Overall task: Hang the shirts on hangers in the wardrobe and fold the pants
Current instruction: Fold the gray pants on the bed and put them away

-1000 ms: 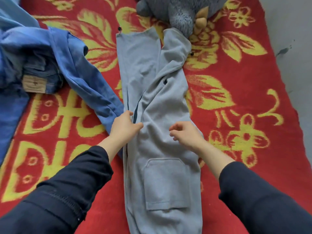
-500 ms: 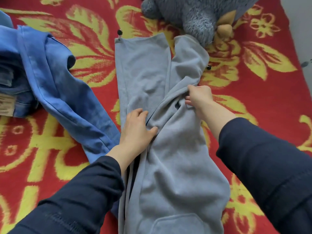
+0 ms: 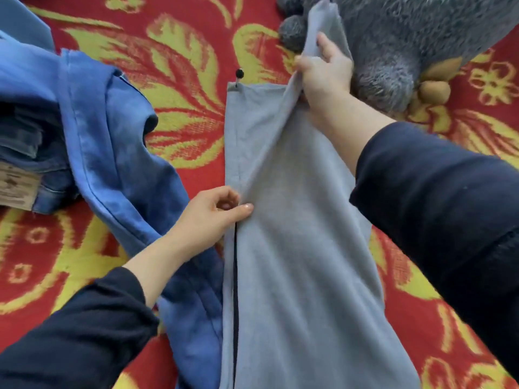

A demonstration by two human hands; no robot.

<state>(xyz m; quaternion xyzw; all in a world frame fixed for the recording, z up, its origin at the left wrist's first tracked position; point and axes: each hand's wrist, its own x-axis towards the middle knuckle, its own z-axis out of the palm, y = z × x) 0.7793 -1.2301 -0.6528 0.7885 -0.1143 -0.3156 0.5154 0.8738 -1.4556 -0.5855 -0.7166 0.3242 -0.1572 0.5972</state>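
Grey sweatpants (image 3: 297,248) lie lengthwise on the red and yellow blanket (image 3: 185,66), one leg laid over the other. My right hand (image 3: 325,71) grips the far end of the upper leg and holds it lifted near the plush toy. My left hand (image 3: 213,217) pinches the left edge of the pants at mid-length, beside a dark side stripe. A small black cord stopper (image 3: 239,73) sticks out at the lower leg's far corner.
A grey plush toy (image 3: 393,43) with tan feet lies at the far right, touching the lifted leg. A blue garment (image 3: 112,153) lies crumpled left of the pants, partly under my left arm. Folded jeans (image 3: 31,164) with a leather label sit at the left edge.
My right hand slid up the upper leg to its far end and pulled it straight, smoothing out the twist. My left hand shifted to the left edge. The view moved closer.
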